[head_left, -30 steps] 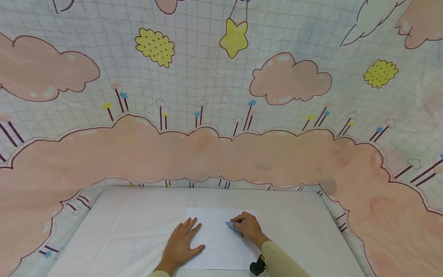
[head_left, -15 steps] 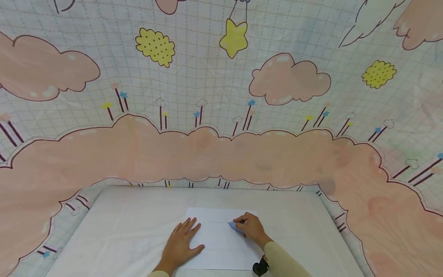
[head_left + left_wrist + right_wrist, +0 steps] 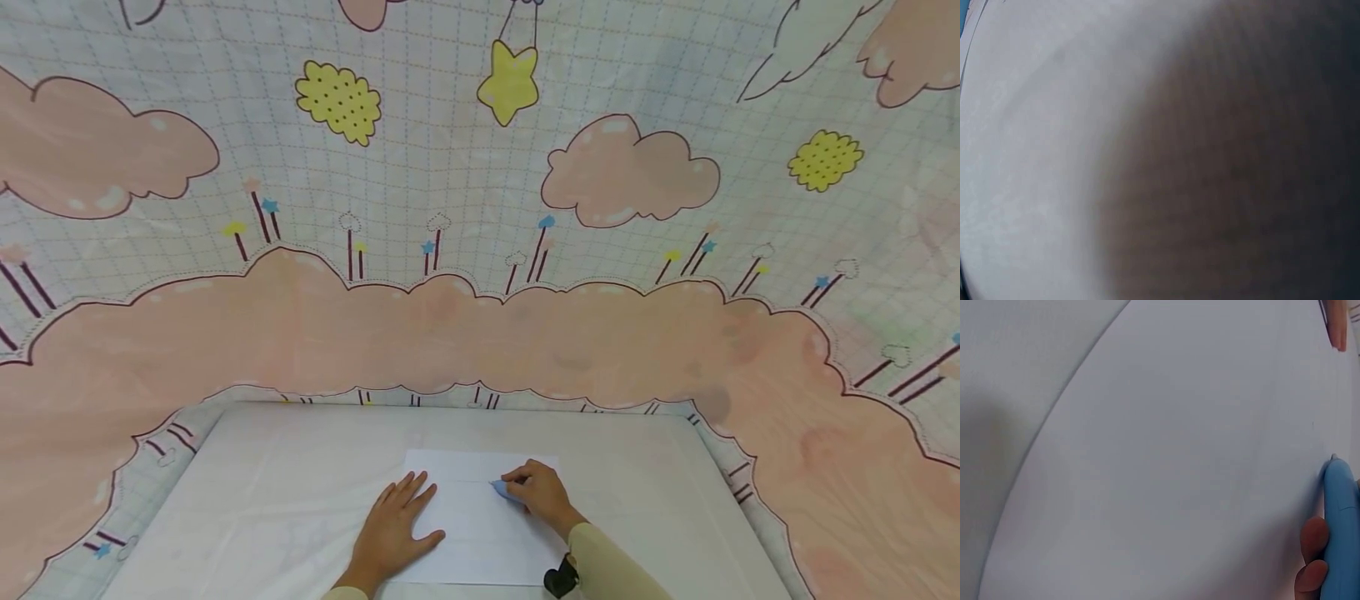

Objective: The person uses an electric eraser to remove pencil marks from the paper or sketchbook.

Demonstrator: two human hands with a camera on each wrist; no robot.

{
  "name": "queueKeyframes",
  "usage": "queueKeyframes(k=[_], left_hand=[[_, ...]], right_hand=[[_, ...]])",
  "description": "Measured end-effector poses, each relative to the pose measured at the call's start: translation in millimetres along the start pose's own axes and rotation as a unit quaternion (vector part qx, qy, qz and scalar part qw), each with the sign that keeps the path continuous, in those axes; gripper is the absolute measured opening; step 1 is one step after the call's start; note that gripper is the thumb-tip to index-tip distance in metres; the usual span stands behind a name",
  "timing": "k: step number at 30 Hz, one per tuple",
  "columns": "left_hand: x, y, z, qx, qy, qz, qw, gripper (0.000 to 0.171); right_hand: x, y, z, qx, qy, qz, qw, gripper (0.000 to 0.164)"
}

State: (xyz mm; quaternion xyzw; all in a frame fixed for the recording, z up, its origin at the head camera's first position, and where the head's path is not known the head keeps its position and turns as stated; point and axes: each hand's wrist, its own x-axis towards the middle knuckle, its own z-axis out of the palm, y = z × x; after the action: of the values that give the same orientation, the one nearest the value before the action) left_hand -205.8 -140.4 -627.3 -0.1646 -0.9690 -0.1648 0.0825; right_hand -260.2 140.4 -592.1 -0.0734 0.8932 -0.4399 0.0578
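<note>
A sheet of white paper (image 3: 480, 550) lies on the white-covered table. My left hand (image 3: 390, 537) rests flat on its left part, fingers spread and thumb pointing right. In my right hand (image 3: 547, 496) I grip a thick light-blue pen-shaped tool (image 3: 1340, 531), pinched between thumb and fingers. Its small pointed tip is right at the paper, on the upper right part, beside a faint horizontal line. Fingertips of my left hand (image 3: 1337, 328) show at the top of the right wrist view. The left wrist view is mostly filled by a blurred brown shape.
The table (image 3: 300, 442) has a white cover with soft creases. Behind and around it hangs a cloth (image 3: 450, 342) printed with clouds, stars and a grid. A black heart-shaped piece (image 3: 561, 577) sits at my right cuff.
My right hand slid slightly right with the blue tool, then came a little back to the left. The left hand and the paper have stayed in place.
</note>
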Motion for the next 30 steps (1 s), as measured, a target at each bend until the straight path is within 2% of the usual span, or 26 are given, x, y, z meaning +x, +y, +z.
queueKeyframes(k=[9, 18, 22, 30], left_hand=[[-1.3, -2.6, 2.0, -0.011, 0.013, 0.0, 0.9999, 0.074], [0.2, -1.3, 5.3, 0.004, 0.009, 0.003, 1.0, 0.076], [0.0, -0.6, 5.1, 0.001, 0.006, 0.001, 1.0, 0.076], [-0.6, -3.0, 6.6, -0.002, 0.012, 0.002, 0.9999, 0.076]], right_hand=[[-2.7, 6.2, -8.2, -0.007, 0.008, -0.006, 1.0, 0.015], [0.4, 3.5, -2.7, 0.006, 0.001, 0.004, 1.0, 0.014], [1.3, 3.5, -2.3, -0.005, 0.0, 0.005, 1.0, 0.015], [-4.2, 5.1, -12.9, -0.006, 0.005, -0.004, 1.0, 0.016]])
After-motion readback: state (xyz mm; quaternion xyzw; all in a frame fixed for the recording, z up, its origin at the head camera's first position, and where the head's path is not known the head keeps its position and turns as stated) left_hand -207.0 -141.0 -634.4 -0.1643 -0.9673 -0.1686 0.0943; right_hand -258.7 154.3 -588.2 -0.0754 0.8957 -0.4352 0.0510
